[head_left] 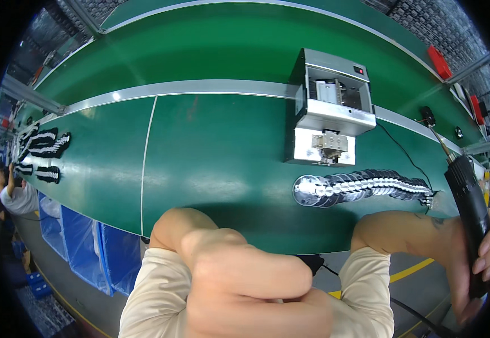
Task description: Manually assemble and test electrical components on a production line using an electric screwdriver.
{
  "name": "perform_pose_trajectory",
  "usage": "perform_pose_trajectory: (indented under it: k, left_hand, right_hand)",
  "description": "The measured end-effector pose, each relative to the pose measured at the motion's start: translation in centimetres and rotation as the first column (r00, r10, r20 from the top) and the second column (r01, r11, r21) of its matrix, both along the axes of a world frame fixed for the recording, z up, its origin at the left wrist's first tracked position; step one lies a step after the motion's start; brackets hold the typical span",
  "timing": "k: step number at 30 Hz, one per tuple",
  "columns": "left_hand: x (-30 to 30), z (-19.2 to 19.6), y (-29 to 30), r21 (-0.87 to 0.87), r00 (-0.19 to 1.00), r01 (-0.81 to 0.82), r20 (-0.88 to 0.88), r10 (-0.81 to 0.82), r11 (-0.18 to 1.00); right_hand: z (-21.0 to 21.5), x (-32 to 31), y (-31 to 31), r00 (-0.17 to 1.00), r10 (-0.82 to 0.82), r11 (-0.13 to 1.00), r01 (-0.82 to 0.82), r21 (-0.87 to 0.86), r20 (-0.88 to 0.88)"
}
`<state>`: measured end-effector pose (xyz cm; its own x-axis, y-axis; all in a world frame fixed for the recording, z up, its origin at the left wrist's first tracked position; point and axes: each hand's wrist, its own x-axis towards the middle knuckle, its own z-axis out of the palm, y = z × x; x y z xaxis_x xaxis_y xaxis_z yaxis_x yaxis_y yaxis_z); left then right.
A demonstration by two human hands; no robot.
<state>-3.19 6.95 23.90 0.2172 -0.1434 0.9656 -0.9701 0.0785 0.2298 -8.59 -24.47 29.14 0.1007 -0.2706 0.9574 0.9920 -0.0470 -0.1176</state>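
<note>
Right hand [479,259] fingers are wrapping a black soldering iron [470,197], best kept steady near the row of metal discs [363,186]; left hand [245,281] is closing empty.

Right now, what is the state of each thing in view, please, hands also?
Right hand: closed around a black pen-shaped tool, tip pointing up.
Black tool: held upright, off the table.
Left hand: raised close to the camera, holding nothing visible.
Row of round metal parts: lying overlapped on the green table.
Metal machine: standing on the table, untouched.
Black-and-white parts: lying in rows, far left.
</note>
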Motion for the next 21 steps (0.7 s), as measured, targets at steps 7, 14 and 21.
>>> perform_pose_trajectory:
  k: [7, 14, 21]
  left_hand:
    - [1.3, -0.5, -2.2, -0.130, 0.985, 0.098, 0.152, -0.077, 0.987]
    - [0.1, -0.6, -2.9, -0.168, 0.978, 0.187, -0.061, -0.200, 0.968]
    - [2.8, -0.1, -0.3, 0.235, 0.911, 0.393, 0.033, -0.412, 0.889]
  right_hand:
    - [-0.2, 2.4, 3.3, 0.994, 0.098, 0.994, -0.100, 0.041, 0.046]
    - [0.5, 3.3, 3.2, 0.995, 0.033, 0.958, -0.057, -0.281, -0.089]
    - [1.2, 2.5, 1.0, 0.928, 0.271, 0.961, -0.275, 0.018, -0.254]
